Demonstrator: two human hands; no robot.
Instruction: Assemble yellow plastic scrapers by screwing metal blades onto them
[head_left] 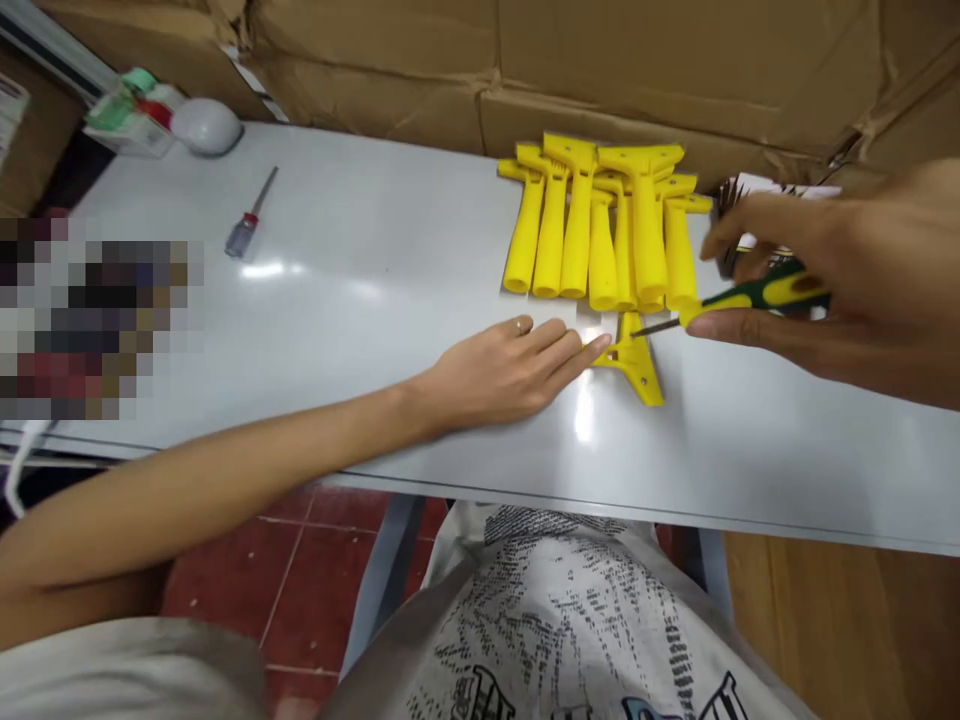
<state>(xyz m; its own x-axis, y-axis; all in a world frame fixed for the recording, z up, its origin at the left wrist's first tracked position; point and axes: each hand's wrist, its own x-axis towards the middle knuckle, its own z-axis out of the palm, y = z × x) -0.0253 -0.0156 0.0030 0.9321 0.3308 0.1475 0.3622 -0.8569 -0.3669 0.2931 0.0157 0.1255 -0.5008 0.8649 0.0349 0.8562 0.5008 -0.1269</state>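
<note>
My left hand (502, 370) rests on the table, index finger stretched out and the other fingers curled. It holds the left end of the head of a yellow plastic scraper (640, 372); the thumb is hidden. My right hand (870, 285) is closed round a screwdriver (784, 290) with a green and yellow handle. The screwdriver's tip meets the scraper near where its handle joins the head, though whether it sits in a screw is too small to tell. Just beyond lies a row of several more yellow scrapers (574, 225), heads pointing away from me.
Another screwdriver (244, 235) with a clear handle lies at the left of the white table (390, 250). A white rounded object (206, 126) and a small box (135, 125) stand at the far left corner. Cardboard boxes (637, 70) line the back edge. Dark-printed packaging (727, 225) is partly behind my right hand.
</note>
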